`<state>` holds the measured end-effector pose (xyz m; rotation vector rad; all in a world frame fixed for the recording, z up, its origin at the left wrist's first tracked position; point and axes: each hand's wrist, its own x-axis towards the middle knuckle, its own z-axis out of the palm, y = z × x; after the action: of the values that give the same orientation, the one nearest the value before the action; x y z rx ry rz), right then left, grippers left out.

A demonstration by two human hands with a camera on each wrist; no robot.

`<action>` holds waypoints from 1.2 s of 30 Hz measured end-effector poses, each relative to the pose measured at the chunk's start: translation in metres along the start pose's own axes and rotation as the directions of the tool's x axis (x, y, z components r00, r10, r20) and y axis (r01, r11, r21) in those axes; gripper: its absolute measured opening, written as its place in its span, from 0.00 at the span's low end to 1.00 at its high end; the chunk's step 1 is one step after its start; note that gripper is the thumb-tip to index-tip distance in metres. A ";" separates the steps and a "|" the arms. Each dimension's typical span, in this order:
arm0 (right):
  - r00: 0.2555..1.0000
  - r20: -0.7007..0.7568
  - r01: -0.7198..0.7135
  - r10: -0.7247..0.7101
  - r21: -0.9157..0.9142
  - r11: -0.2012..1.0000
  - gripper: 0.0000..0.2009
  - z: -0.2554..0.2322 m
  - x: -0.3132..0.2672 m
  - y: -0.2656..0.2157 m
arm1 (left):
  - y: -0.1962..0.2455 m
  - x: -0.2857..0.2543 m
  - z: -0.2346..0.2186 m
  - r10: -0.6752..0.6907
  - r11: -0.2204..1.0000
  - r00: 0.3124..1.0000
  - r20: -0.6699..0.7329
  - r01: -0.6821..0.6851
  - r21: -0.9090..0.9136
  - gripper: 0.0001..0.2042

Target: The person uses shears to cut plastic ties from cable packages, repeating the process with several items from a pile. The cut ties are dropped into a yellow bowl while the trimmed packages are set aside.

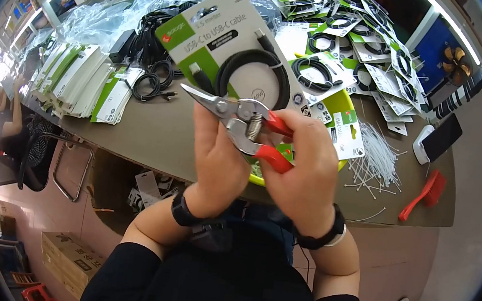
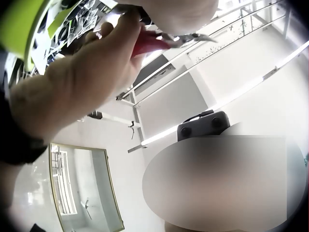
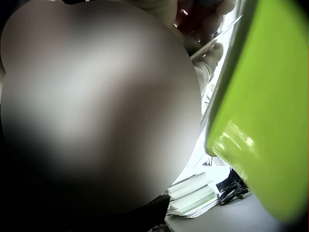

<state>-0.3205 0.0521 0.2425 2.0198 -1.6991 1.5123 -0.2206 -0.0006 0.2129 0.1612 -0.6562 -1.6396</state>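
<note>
My left hand (image 1: 219,163) holds up a retail card (image 1: 237,49) printed "USB-C to USB-C cable", with a coiled black cable (image 1: 224,77) on its front. The left fingers are mostly hidden behind the card. In my right hand (image 1: 305,167) is a pair of pruning shears (image 1: 250,125), gripped by its red handles (image 1: 276,157). The shears' pointed metal blades lie across the card's lower part in the head view, near a cable plug (image 1: 200,77). In the left wrist view the shears' red handle (image 2: 148,44) shows between the hands.
Under the hands stands a lime-green basin (image 1: 340,105) holding more carded cables. A heap of carded cables (image 1: 377,53) covers the back right. White cable ties (image 1: 377,157) and a red brush (image 1: 426,192) lie at right. Stacked cards (image 1: 73,81) and loose black cables (image 1: 159,34) lie at left.
</note>
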 end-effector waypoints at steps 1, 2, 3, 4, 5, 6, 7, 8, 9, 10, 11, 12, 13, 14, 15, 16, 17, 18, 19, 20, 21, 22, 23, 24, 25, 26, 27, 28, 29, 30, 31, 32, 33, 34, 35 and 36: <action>0.999 -0.047 0.024 -0.025 -0.024 0.999 0.19 0.007 -0.002 0.002 | -0.004 -0.004 0.000 0.047 0.999 0.999 0.001 -0.047 0.004 0.13; 0.994 -0.092 0.046 -0.050 -0.048 0.998 0.19 0.011 -0.003 0.004 | -0.007 -0.006 -0.001 0.099 0.994 0.995 0.008 -0.099 0.056 0.13; 0.994 -0.094 0.043 -0.048 -0.052 0.998 0.19 0.013 -0.003 0.004 | -0.008 -0.007 -0.002 0.167 0.974 0.986 0.023 -0.169 0.151 0.13; 0.994 -0.099 0.043 -0.046 -0.035 0.998 0.19 0.015 -0.003 0.005 | -0.006 -0.006 -0.008 0.238 0.904 0.968 0.073 -0.249 0.348 0.13; 0.994 -0.102 0.042 -0.043 -0.016 0.999 0.19 0.017 -0.004 0.005 | -0.004 -0.004 -0.013 0.307 0.788 0.944 0.123 -0.324 0.524 0.13; 0.994 -0.105 0.042 -0.041 0.004 0.999 0.19 0.018 -0.005 0.005 | 0.002 0.000 -0.021 0.389 0.442 0.881 0.269 -0.435 0.785 0.13; 0.994 -0.103 0.042 -0.040 0.008 0.999 0.19 0.016 -0.005 0.004 | 0.012 0.005 -0.026 0.394 0.228 0.850 0.351 -0.460 0.858 0.13; 0.999 -0.042 0.024 -0.023 0.025 0.999 0.20 0.012 -0.006 0.003 | 0.023 0.010 -0.032 0.395 0.002 0.812 0.430 -0.469 0.883 0.13; 1.000 0.018 0.006 -0.006 0.041 0.999 0.21 0.007 -0.006 0.002 | 0.040 0.021 -0.035 0.471 0.216 0.843 0.261 -0.397 0.892 0.15; 0.997 0.077 -0.015 0.010 0.057 0.998 0.21 0.002 -0.007 0.003 | 0.059 0.031 -0.039 0.505 0.424 0.859 0.080 -0.328 0.844 0.16; 0.997 0.075 -0.017 0.012 0.063 0.998 0.21 -0.003 -0.007 0.008 | 0.078 0.039 -0.047 0.497 0.613 0.862 -0.101 -0.266 0.744 0.18; 0.992 0.128 -0.029 0.020 0.063 0.998 0.22 -0.011 -0.008 0.015 | 0.098 0.044 -0.063 0.348 0.716 0.932 -0.103 -0.193 0.671 0.18; 0.983 0.179 -0.044 0.032 0.063 0.997 0.24 -0.018 -0.010 0.024 | 0.118 0.048 -0.083 0.187 0.798 0.978 -0.089 -0.099 0.595 0.19; 0.972 0.233 -0.061 0.044 0.064 0.996 0.25 -0.024 -0.011 0.031 | 0.132 0.049 -0.105 0.182 0.790 0.979 -0.089 -0.092 0.605 0.19; 0.972 0.229 -0.070 0.051 0.074 0.995 0.25 -0.030 -0.011 0.036 | 0.143 0.049 -0.131 -0.007 0.748 0.991 -0.134 0.094 0.657 0.20; 0.980 0.185 -0.097 0.078 0.094 0.991 0.23 -0.036 -0.009 0.039 | 0.151 0.048 -0.150 -0.192 0.666 0.962 -0.193 0.272 0.695 0.21; 0.985 0.137 -0.122 0.106 0.114 0.986 0.22 -0.041 -0.008 0.044 | 0.156 0.048 -0.163 -0.195 0.654 0.962 -0.193 0.274 0.705 0.21; 0.985 0.127 -0.131 0.116 0.124 0.984 0.22 -0.045 -0.008 0.050 | 0.160 0.050 -0.173 -0.099 0.366 0.984 -0.149 0.175 0.914 0.21; 0.987 0.018 -0.161 0.161 0.224 0.961 0.23 -0.049 -0.008 0.056 | 0.163 0.051 -0.180 -0.026 0.022 0.997 -0.071 0.071 0.997 0.22; 0.973 -0.086 -0.175 0.213 0.320 0.931 0.24 -0.052 -0.009 0.060 | 0.164 0.052 -0.183 0.015 -0.326 0.999 0.032 -0.025 0.945 0.22; 0.971 -0.088 -0.181 0.220 0.324 0.929 0.24 -0.055 -0.010 0.063 | 0.160 0.056 -0.166 0.010 -0.332 0.999 0.032 -0.027 0.943 0.22; 0.967 -0.095 -0.195 0.237 0.324 0.926 0.22 -0.059 -0.011 0.065 | 0.151 0.062 -0.132 -0.037 -0.281 0.994 0.107 -0.113 0.953 0.23; 0.963 -0.101 -0.207 0.252 0.324 0.923 0.21 -0.062 -0.012 0.066 | 0.140 0.068 -0.098 -0.078 -0.224 0.980 0.182 -0.195 0.955 0.23; 0.959 -0.106 -0.219 0.265 0.324 0.921 0.20 -0.064 -0.013 0.067 | 0.126 0.072 -0.066 -0.168 -0.322 0.929 0.329 -0.367 0.873 0.24; 0.958 -0.104 -0.221 0.267 0.325 0.920 0.20 -0.063 -0.014 0.068 | 0.109 0.077 -0.040 -0.271 -0.398 0.850 0.453 -0.527 0.751 0.24; 0.954 -0.119 -0.220 0.274 0.343 0.913 0.21 -0.060 -0.016 0.069 | 0.094 0.084 -0.025 -0.384 -0.417 0.763 0.520 -0.646 0.640 0.25; 0.950 -0.135 -0.218 0.282 0.360 0.907 0.22 -0.057 -0.018 0.070 | 0.078 0.091 -0.014 -0.495 -0.415 0.660 0.565 -0.751 0.514 0.26; 0.945 -0.151 -0.215 0.289 0.378 0.901 0.23 -0.055 -0.019 0.070 | 0.060 0.096 -0.006 -0.547 -0.349 0.602 0.582 -0.796 0.495 0.25; 0.945 -0.151 -0.214 0.289 0.380 0.900 0.23 -0.055 -0.020 0.070 | 0.045 0.101 -0.001 -0.592 -0.279 0.540 0.598 -0.834 0.476 0.25; 0.942 -0.155 -0.220 0.296 0.382 0.898 0.23 -0.056 -0.021 0.069 | 0.036 0.107 0.001 -0.593 -0.281 0.540 0.598 -0.834 0.475 0.25; 0.940 -0.159 -0.224 0.303 0.383 0.896 0.23 -0.057 -0.022 0.069 | 0.027 0.112 0.002 -0.624 -0.272 0.504 0.597 -0.856 0.439 0.23; 0.937 -0.165 -0.227 0.309 0.384 0.895 0.22 -0.058 -0.023 0.069 | 0.020 0.117 0.003 -0.654 -0.262 0.467 0.596 -0.878 0.401 0.21; 0.936 -0.170 -0.226 0.309 0.385 0.895 0.22 -0.060 -0.023 0.070 | 0.017 0.119 0.004 -0.684 -0.249 0.427 0.591 -0.899 0.361 0.19; 0.935 -0.178 -0.227 0.306 0.363 0.904 0.22 -0.063 -0.025 0.072 | 0.019 0.119 0.007 -0.688 -0.247 0.422 0.590 -0.901 0.355 0.19; 0.935 -0.184 -0.229 0.304 0.341 0.912 0.22 -0.066 -0.027 0.074 | 0.027 0.117 0.012 -0.705 -0.264 0.427 0.566 -0.899 0.350 0.19; 0.935 -0.189 -0.230 0.300 0.320 0.919 0.22 -0.067 -0.028 0.074 | 0.037 0.115 0.016 -0.720 -0.282 0.436 0.540 -0.895 0.346 0.18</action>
<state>-0.4167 0.0854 0.2202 1.6816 -1.7988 2.1134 -0.2184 -0.1057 0.2748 0.3339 -2.9283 0.1667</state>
